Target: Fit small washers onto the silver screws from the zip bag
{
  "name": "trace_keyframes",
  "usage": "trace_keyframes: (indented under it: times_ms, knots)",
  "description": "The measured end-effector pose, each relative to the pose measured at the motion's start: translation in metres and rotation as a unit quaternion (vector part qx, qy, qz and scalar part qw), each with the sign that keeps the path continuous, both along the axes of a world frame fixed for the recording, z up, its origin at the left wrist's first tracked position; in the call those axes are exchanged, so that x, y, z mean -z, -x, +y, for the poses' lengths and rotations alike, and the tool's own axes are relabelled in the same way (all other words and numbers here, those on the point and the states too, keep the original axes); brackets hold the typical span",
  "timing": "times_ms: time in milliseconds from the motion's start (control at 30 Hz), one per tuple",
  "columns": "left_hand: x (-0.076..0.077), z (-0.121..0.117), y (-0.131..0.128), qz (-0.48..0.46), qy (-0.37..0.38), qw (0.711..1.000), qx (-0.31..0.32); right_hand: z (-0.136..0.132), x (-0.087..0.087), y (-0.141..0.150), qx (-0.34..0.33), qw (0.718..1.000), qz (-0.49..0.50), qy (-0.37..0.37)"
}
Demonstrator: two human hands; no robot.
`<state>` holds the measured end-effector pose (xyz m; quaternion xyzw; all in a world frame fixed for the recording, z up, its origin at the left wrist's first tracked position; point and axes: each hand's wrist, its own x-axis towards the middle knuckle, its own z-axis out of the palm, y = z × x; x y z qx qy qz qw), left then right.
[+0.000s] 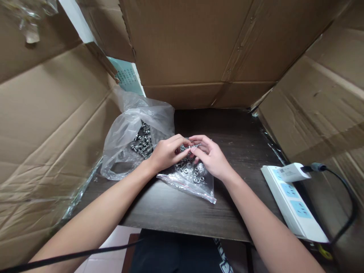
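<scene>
My left hand point(167, 152) and my right hand point(210, 155) meet at the middle of a dark wooden table point(239, 132), fingertips pinched together on a small metal part point(190, 146) that is too small to name. Beneath them lies a small clear zip bag point(196, 182) with several nuts and washers in it. To the left of my left hand a larger crumpled clear plastic bag point(127, 132) stands open, holding a heap of silver screws point(143, 142).
Cardboard sheets wall the table on the left point(48, 132), back point(199, 49) and right point(315, 98). A white power strip point(295, 206) with a white adapter and black cable lies at the right edge. A black cord crosses the lower left.
</scene>
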<state>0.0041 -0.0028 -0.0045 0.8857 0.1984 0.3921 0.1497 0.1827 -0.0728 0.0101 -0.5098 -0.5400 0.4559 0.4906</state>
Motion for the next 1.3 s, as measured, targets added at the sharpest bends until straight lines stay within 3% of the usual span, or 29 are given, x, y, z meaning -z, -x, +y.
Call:
trace_keyframes:
  times_ms: [200,400,633,1100,1300]
  knots:
    - [0.0,0.0009,0.0004,0.001,-0.012,1.0,0.0,0.0018,0.0018,-0.0011,0.03,0.999,-0.017,0.004]
    - [-0.0018,0.0004,0.0005,-0.013,-0.015,1.0,-0.003,-0.0002,-0.0026,0.0,0.007,1.0,0.026,-0.006]
    - [-0.0012,-0.0012,-0.0002,0.003,-0.016,1.0,0.01,-0.0006,-0.0011,-0.0024,0.064,0.996,-0.061,-0.018]
    - [-0.0003,-0.0002,0.0015,-0.009,-0.005,1.0,-0.001,0.0002,-0.0015,-0.0021,-0.01,1.0,0.016,-0.001]
    - [-0.0002,-0.0001,0.0014,-0.009,-0.002,1.0,-0.003,0.0006,0.0014,-0.0031,0.013,1.0,-0.014,0.022]
